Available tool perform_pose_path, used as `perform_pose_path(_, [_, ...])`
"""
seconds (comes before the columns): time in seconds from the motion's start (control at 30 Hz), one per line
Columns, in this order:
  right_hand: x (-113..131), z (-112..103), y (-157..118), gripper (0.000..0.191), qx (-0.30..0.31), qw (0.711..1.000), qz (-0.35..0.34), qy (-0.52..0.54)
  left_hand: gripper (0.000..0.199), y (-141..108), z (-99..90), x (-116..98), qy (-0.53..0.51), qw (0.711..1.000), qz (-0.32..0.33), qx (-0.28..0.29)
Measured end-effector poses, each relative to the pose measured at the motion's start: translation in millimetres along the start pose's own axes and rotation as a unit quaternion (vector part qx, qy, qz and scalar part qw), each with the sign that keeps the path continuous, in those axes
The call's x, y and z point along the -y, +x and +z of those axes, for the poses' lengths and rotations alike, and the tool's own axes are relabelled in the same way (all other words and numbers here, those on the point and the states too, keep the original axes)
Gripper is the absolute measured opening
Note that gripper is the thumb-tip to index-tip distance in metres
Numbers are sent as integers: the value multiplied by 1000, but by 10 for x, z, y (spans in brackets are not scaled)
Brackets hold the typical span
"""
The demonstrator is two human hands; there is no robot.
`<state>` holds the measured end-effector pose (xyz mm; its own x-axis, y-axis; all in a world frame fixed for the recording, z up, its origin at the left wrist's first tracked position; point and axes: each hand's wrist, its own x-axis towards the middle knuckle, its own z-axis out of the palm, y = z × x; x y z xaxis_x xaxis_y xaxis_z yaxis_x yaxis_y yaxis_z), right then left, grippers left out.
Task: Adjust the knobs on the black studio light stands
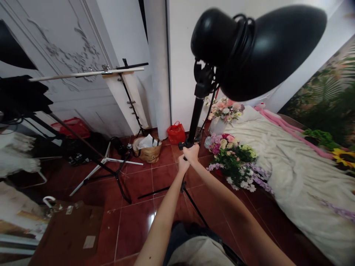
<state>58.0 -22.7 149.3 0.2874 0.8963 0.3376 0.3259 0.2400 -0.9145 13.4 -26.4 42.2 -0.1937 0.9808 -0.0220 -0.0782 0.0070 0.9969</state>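
Head view: left hand [183,163] and right hand [192,153] both closed tight around the black pole of a light stand [195,118], right hand just above left and touching it, neither hand wide open. Directly above the grip, the pole rising to a black metal bracket [203,79] and a large black dome reflector [273,51], with coiled cable [244,35] around its neck. Below the grip, a thin black stand leg [195,206] running down between the forearms to the floor, and a black rod [153,193] angling off low on the left. Just right of the hands, a bouquet of pink, cream and purple flowers [233,162] on the red tile floor [133,225], touching the edge of a crumpled white cloth [294,177] with a pink fabric strip [294,133] along its far side. Beyond the pole, a red plastic bag [176,133] and a vase of pale flowers [224,111]. Left of the hands, a woven basket [146,152] holding white paper, beside a white tripod stand [107,166]. Farther left, a red bag [72,127], a flattened brown cardboard sheet [66,236] and a carved white door [69,55], crossed by a white horizontal pole [85,73].
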Motion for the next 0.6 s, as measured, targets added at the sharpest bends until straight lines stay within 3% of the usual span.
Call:
perform_pose_path(0.17, [408, -186, 284, 10, 60, 992, -94, 59, 25, 1, 42, 39, 58, 998, 26, -4])
perform_pose_path(0.37, [895, -292, 429, 13, -7, 992, -114, 57, 28, 28, 66, -73, 63, 997, 46, 5])
perform_pose_path(0.6, [991, -304, 511, 14, -6, 990, -132, 45, 37, 110, 113, -154, 60, 996, 39, 54])
